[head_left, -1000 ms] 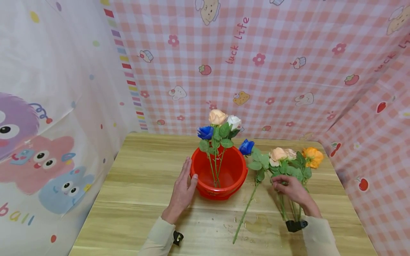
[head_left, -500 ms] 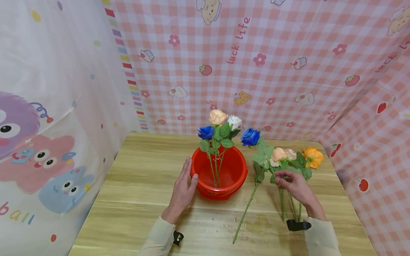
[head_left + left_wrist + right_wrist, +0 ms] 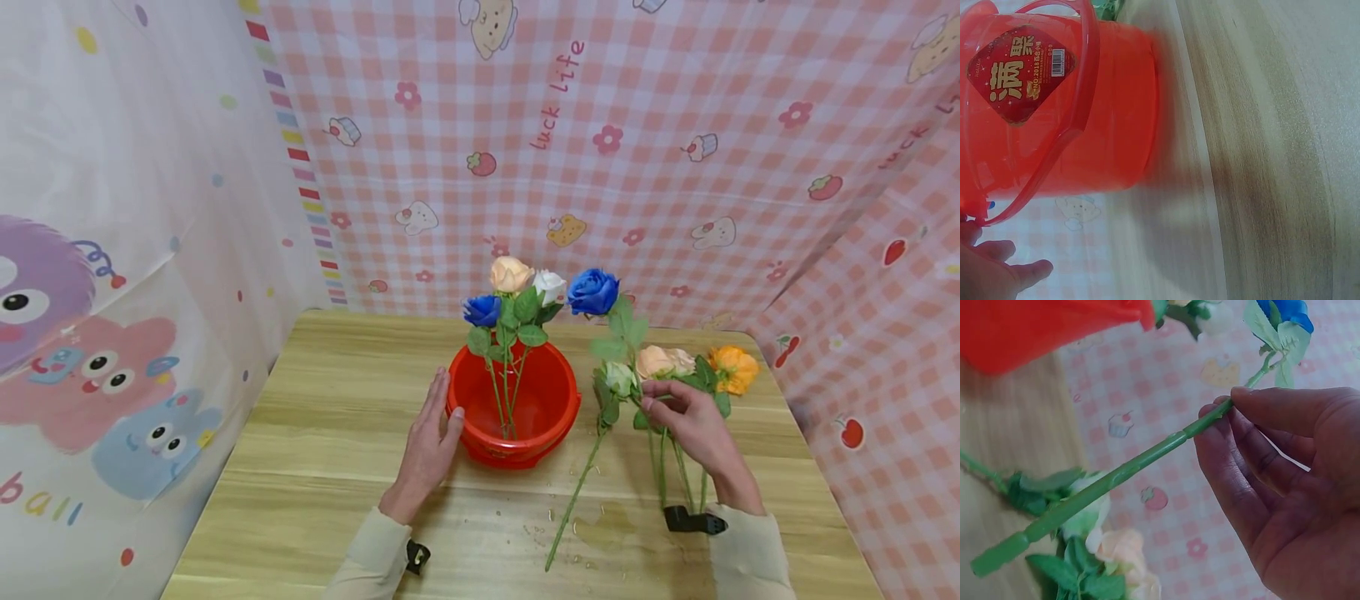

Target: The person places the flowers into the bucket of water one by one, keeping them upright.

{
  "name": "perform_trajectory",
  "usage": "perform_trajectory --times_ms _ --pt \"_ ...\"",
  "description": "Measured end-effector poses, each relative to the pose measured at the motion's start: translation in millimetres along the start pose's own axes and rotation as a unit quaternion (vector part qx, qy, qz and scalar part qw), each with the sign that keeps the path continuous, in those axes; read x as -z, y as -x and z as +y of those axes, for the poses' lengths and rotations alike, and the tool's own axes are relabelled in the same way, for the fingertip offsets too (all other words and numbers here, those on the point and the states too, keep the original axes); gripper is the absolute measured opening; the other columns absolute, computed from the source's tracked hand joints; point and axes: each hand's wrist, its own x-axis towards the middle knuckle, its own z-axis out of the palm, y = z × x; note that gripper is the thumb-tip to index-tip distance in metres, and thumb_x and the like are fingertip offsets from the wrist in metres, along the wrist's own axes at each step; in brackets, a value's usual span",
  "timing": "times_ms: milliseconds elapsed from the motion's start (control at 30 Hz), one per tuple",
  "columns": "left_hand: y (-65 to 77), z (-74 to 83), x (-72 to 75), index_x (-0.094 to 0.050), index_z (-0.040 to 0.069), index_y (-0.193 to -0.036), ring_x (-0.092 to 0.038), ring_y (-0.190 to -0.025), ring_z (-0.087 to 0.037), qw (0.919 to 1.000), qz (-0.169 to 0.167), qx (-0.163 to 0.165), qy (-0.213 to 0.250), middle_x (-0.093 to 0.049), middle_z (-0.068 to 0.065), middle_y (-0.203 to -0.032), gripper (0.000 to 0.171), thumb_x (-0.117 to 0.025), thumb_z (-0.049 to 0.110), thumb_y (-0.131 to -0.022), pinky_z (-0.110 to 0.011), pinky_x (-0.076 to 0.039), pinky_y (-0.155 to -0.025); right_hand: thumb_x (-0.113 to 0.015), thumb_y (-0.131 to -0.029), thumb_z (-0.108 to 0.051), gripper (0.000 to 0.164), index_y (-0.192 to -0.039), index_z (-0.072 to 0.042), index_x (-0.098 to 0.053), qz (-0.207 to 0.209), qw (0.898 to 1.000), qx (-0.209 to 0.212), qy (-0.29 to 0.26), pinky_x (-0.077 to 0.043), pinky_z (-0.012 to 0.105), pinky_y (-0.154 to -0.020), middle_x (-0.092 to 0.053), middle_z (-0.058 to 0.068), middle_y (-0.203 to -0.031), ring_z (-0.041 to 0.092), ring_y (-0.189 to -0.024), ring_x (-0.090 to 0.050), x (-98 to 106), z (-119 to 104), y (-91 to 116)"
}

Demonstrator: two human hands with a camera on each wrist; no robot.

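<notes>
My right hand [image 3: 693, 425] pinches the green stem of a blue rose [image 3: 592, 292] between thumb and fingertips. The bloom stands up to the right of a red plastic bucket [image 3: 517, 454]. In the right wrist view the stem [image 3: 1129, 469] slants down to its cut end, raised over the table. My left hand [image 3: 427, 442] rests with straight fingers against the bucket's left side. The bucket holds three upright roses: a blue rose [image 3: 482, 311], a peach rose [image 3: 512, 275] and a white rose [image 3: 549, 287]. The left wrist view shows the bucket's handle and its red label [image 3: 1020, 75].
Right of the bucket lie a whitish-green rose [image 3: 619, 377], peach roses [image 3: 654, 362] and an orange flower [image 3: 733, 370], stems toward the front. Water drops and a small puddle [image 3: 603, 525] wet the wooden table [image 3: 300, 442]. A pink checked cloth [image 3: 450, 183] hangs behind.
My right hand has raised the blue rose, its bloom moving up and slightly right, off the other flowers. The whitish-green rose beneath now shows. My left hand stays at the bucket.
</notes>
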Motion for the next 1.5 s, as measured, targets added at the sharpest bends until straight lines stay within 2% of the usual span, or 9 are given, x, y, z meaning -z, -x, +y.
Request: perform_trajectory --times_ms 167,300,500,767,1033,1233,1367,1500 --pt "-0.4 0.7 0.5 -0.026 0.008 -0.165 -0.021 -0.157 -0.022 1.0000 -0.003 0.003 0.000 -0.019 0.000 -0.172 0.063 -0.048 0.030 -0.110 -0.047 -0.023 -0.125 -0.066 -0.104 -0.020 0.038 -0.132 0.004 -0.063 0.015 1.000 0.002 -0.018 -0.061 0.025 -0.074 -0.066 0.024 -0.119 0.008 -0.086 -0.070 -3.0 -14.4 0.0" --pt "-0.7 0.9 0.5 -0.026 0.008 -0.165 -0.021 -0.157 -0.022 1.0000 -0.001 0.002 0.001 -0.022 -0.005 -0.172 0.063 -0.048 0.029 -0.110 -0.047 -0.023 -0.125 -0.065 -0.104 -0.025 0.040 -0.133 0.002 -0.064 0.026 0.999 0.001 -0.023 -0.061 0.025 -0.076 -0.067 0.025 -0.120 0.012 -0.090 -0.071 -6.7 -22.7 0.1" --pt "-0.4 1.6 0.6 -0.026 0.008 -0.165 -0.022 -0.157 -0.022 1.0000 0.000 0.002 -0.001 -0.023 -0.007 -0.171 0.063 -0.049 0.027 -0.109 -0.047 -0.024 -0.124 -0.065 -0.104 -0.024 0.036 -0.130 0.000 -0.065 0.049 0.998 0.035 -0.033 -0.060 0.023 -0.077 -0.067 0.023 -0.118 0.007 -0.093 -0.070 -12.4 -35.8 0.1" --pt "0.5 1.7 0.5 -0.026 0.009 -0.165 -0.021 -0.157 -0.022 1.0000 0.000 0.003 -0.003 -0.022 -0.002 -0.171 0.063 -0.049 0.027 -0.109 -0.047 -0.024 -0.125 -0.067 -0.102 -0.018 0.031 -0.126 0.003 -0.067 0.076 0.991 0.070 -0.086 -0.061 0.023 -0.077 -0.068 0.021 -0.115 0.008 -0.090 -0.069 -26.0 -54.9 -3.6" --pt "0.2 0.8 -0.3 -0.026 0.008 -0.165 -0.022 -0.157 -0.024 1.0000 0.004 -0.003 -0.006 -0.025 -0.010 -0.170 0.063 -0.050 0.025 -0.109 -0.049 -0.025 -0.124 -0.069 -0.101 -0.015 0.031 -0.123 0.007 -0.066 0.096 0.984 0.076 -0.127 -0.061 0.024 -0.079 -0.069 0.013 -0.112 0.014 -0.094 -0.071 -38.7 -70.9 -11.3" --pt "0.4 0.2 -0.7 -0.027 0.008 -0.165 -0.023 -0.156 -0.028 0.9999 0.004 0.000 -0.010 -0.023 -0.007 -0.171 0.063 -0.051 0.022 -0.108 -0.051 -0.026 -0.123 -0.068 -0.101 -0.011 0.030 -0.124 0.009 -0.066 0.101 0.981 0.079 -0.148 -0.061 0.024 -0.081 -0.068 0.019 -0.115 0.009 -0.094 -0.070 -46.8 -85.0 -16.2" --pt "0.4 0.6 -0.8 -0.026 0.009 -0.165 -0.022 -0.157 -0.025 1.0000 0.001 0.005 -0.006 -0.021 -0.002 -0.172 0.063 -0.051 0.024 -0.109 -0.050 -0.025 -0.123 -0.068 -0.101 -0.011 0.030 -0.123 0.009 -0.066 0.102 0.979 0.089 -0.150 -0.060 0.024 -0.082 -0.068 0.023 -0.114 0.007 -0.093 -0.070 -50.6 -92.6 -19.9" --pt "0.2 0.5 -0.9 -0.026 0.009 -0.165 -0.023 -0.157 -0.026 1.0000 0.002 0.003 -0.004 -0.022 -0.005 -0.171 0.063 -0.050 0.026 -0.109 -0.050 -0.025 -0.123 -0.067 -0.101 -0.009 0.030 -0.124 0.011 -0.065 0.101 0.977 0.101 -0.159 -0.061 0.025 -0.082 -0.068 0.025 -0.114 0.007 -0.093 -0.070 -54.6 -98.3 -24.5"
